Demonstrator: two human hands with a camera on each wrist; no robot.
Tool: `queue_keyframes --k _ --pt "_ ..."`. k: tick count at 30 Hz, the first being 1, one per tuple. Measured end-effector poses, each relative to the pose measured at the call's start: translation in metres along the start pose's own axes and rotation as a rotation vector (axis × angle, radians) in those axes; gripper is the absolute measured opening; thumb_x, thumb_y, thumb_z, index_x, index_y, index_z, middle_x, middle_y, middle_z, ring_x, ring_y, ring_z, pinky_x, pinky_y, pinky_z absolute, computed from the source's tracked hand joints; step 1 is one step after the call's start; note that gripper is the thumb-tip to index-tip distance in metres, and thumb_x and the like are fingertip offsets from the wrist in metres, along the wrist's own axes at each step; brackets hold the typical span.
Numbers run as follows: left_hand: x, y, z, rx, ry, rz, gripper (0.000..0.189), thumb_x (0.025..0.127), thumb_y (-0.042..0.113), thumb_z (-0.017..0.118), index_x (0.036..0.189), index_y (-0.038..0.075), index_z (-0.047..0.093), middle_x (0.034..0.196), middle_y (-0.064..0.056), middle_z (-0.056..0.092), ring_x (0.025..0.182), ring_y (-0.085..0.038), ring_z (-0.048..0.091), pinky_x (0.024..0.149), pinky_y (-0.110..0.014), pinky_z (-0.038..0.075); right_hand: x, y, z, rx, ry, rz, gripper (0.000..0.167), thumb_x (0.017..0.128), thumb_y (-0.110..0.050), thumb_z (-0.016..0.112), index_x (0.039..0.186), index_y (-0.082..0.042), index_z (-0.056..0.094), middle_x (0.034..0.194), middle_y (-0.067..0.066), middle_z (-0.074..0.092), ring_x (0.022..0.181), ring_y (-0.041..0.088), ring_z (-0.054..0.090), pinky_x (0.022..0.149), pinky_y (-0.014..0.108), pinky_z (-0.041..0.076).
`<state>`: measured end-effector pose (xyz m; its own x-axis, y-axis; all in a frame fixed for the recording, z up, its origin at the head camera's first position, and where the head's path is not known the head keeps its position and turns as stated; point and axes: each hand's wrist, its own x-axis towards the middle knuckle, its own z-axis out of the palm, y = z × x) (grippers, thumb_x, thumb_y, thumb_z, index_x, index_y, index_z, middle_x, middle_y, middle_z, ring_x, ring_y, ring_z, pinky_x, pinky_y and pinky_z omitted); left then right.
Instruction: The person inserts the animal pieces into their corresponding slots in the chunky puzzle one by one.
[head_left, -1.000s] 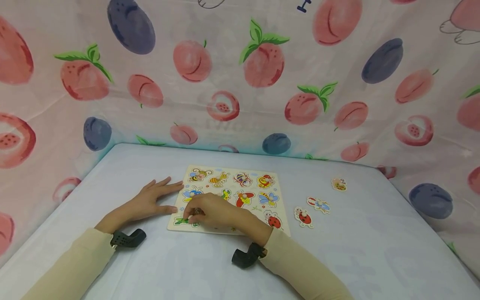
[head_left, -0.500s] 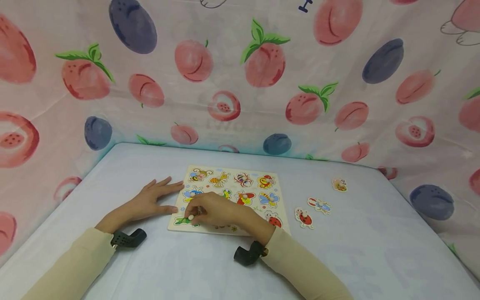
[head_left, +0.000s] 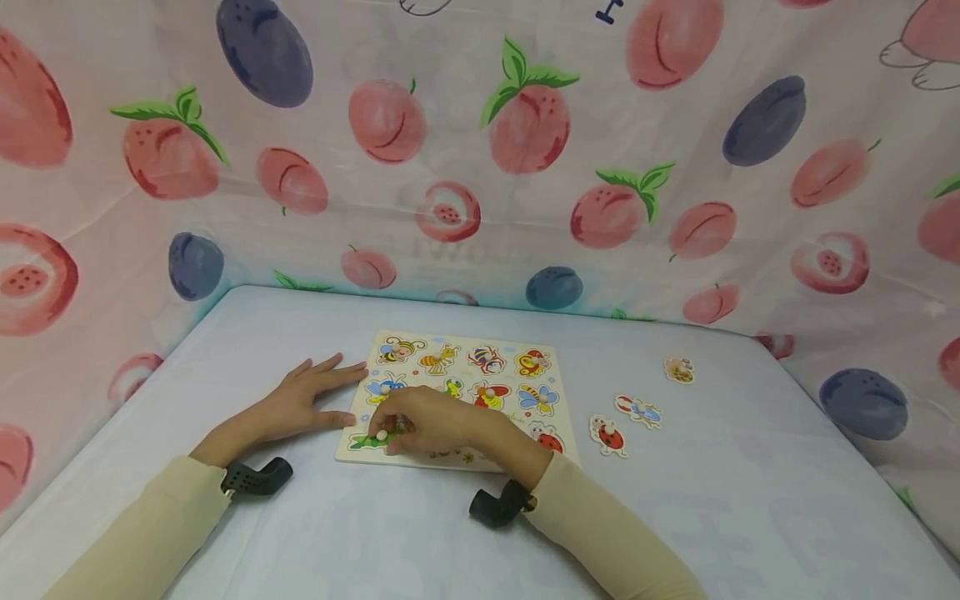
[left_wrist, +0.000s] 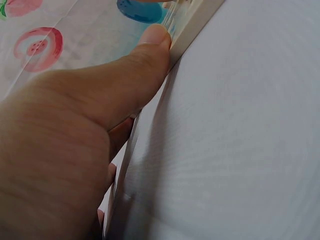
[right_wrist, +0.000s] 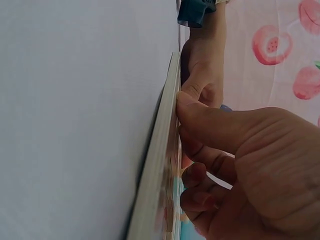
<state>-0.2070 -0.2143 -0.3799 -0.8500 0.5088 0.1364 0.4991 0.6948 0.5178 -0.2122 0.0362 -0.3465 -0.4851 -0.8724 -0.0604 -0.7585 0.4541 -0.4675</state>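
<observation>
A wooden peg puzzle board [head_left: 429, 422] with printed insects lies on the table. At its near left corner is a green puzzle piece [head_left: 363, 442] with a pale round knob [head_left: 382, 435]. My right hand [head_left: 429, 421] reaches across the board, its thumb and index finger curled round that knob; in the right wrist view the thumb [right_wrist: 210, 120] is low over the board. My left hand [head_left: 303, 400] lies with spread fingers at the board's left edge. In the left wrist view its thumb [left_wrist: 135, 70] touches the board's side. The right hand hides some middle and lower pieces.
To the right of the board lie three loose pieces: a ladybug [head_left: 608, 435], a blue insect with red pincers [head_left: 638, 411] and a small brownish one [head_left: 678, 369]. A white cloth covers the table [head_left: 360, 533]. A fruit-print curtain [head_left: 465, 275] hangs behind it.
My right thumb has moved slightly away from the knob, which now shows between the fingers. The green piece sits flatter and shows more. My left hand has stayed in place.
</observation>
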Motion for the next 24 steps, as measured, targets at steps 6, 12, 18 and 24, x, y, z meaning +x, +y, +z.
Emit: queue_keyframes --k 6,12,18,24 --pt "0.0008 -0.0020 0.0012 0.005 -0.001 0.000 0.073 0.082 0.046 0.071 0.142 0.011 0.047 0.147 -0.006 0.042 0.141 -0.040 0.018 0.110 -0.062 0.003 0.0010 0.0007 -0.0001 -0.056 -0.008 -0.001 0.023 0.086 -0.026 0.073 0.108 -0.025 0.066 0.090 -0.016 0.054 0.087 0.000 0.049 0.079 0.014 0.040" --pt "0.0015 -0.0041 0.0018 0.002 -0.004 0.004 0.074 0.082 0.046 0.071 0.142 0.011 0.047 0.147 -0.006 0.042 0.141 -0.040 0.017 0.110 -0.062 0.003 0.0001 -0.0001 -0.0004 -0.132 0.002 0.009 0.024 0.086 -0.031 0.072 0.109 -0.028 0.066 0.091 -0.020 0.054 0.092 0.000 0.047 0.079 0.015 0.040" --pt "0.0017 -0.0044 0.0018 0.008 -0.001 0.007 0.073 0.082 0.046 0.070 0.142 0.011 0.047 0.147 -0.006 0.042 0.141 -0.040 0.018 0.109 -0.062 0.004 -0.0023 -0.0009 -0.0009 -0.181 0.008 -0.005 0.024 0.087 -0.034 0.070 0.110 -0.031 0.064 0.092 -0.020 0.052 0.093 -0.002 0.045 0.076 0.015 0.040" --pt "0.0013 -0.0031 0.0017 0.014 0.007 0.011 0.073 0.083 0.045 0.070 0.142 0.010 0.047 0.147 -0.006 0.043 0.140 -0.040 0.019 0.109 -0.062 0.004 -0.0031 -0.0013 -0.0014 -0.183 0.003 -0.005 0.024 0.087 -0.035 0.069 0.110 -0.033 0.064 0.092 -0.019 0.052 0.093 -0.002 0.045 0.076 0.016 0.040"
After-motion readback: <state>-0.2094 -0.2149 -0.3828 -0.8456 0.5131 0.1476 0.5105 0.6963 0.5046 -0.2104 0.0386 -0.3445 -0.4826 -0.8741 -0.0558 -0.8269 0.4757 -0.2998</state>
